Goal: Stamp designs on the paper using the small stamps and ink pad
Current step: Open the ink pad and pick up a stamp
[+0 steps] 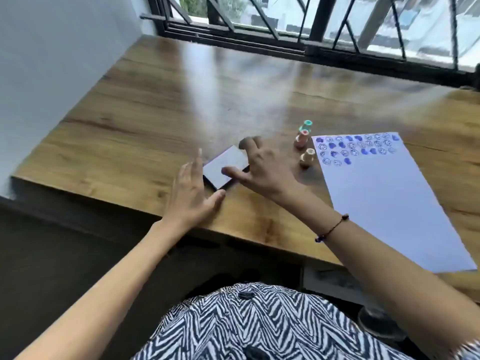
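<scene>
The ink pad (223,165), a flat dark square with a pale bluish top, lies on the wooden table (135,118) near its front edge. My left hand (192,196) rests just left of it, fingers apart, thumb by its near corner. My right hand (262,167) hovers over the pad's right side with spread fingers, thumb on its top. Three small stamps stand to the right: a teal-topped one (307,125), a pink one (301,139) and a beige one (307,157). The white paper (384,203) lies further right, with rows of blue prints along its far end.
A wall runs along the table's left side. A barred window frame (285,29) borders the far edge. The table's front edge lies just under my wrists. My lap in zigzag-patterned cloth (254,323) fills the bottom.
</scene>
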The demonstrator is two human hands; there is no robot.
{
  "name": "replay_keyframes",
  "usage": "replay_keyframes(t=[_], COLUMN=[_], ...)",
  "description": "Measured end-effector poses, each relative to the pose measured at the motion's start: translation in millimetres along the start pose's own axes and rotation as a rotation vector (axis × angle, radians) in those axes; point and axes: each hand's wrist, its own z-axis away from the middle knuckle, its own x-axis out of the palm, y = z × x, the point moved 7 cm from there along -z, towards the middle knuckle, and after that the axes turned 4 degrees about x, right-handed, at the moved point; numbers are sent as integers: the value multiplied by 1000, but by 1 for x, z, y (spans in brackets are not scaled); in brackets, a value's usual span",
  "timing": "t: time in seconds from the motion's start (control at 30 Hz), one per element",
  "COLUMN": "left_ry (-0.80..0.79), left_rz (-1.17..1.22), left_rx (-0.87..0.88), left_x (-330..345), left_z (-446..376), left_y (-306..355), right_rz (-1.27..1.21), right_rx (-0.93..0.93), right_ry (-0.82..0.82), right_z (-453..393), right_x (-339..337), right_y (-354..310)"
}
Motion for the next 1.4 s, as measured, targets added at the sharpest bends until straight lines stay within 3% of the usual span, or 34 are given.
replay_keyframes(t=[0.23, 0.47, 0.63, 0.77, 0.87, 1.0, 1.4], left_ry=[226, 244, 175, 89, 52, 102, 97], left_rz=[25, 47, 49, -26, -114, -75, 126], left_rx=[20, 20, 0, 10, 56, 103, 112], left_x=[-6, -8, -7, -6, -9, -15, -3], left_z=[1, 3, 1, -7, -14, -25, -40], left_y=[3, 0, -4, -2, 7, 27, 59], right_rz=[275, 291, 52, -397, -554, -565, -262], right_rx=[22, 7, 91, 267, 280, 321, 335], right_ry=[-63, -68, -263, -578, -684, -584, -171], right_z=[-11, -19, -32, -45, -57, -75, -81], right_x=[35, 38, 16, -10, -25, -41, -68], right_y=[-21, -27, -13, 11, 29, 53, 72])
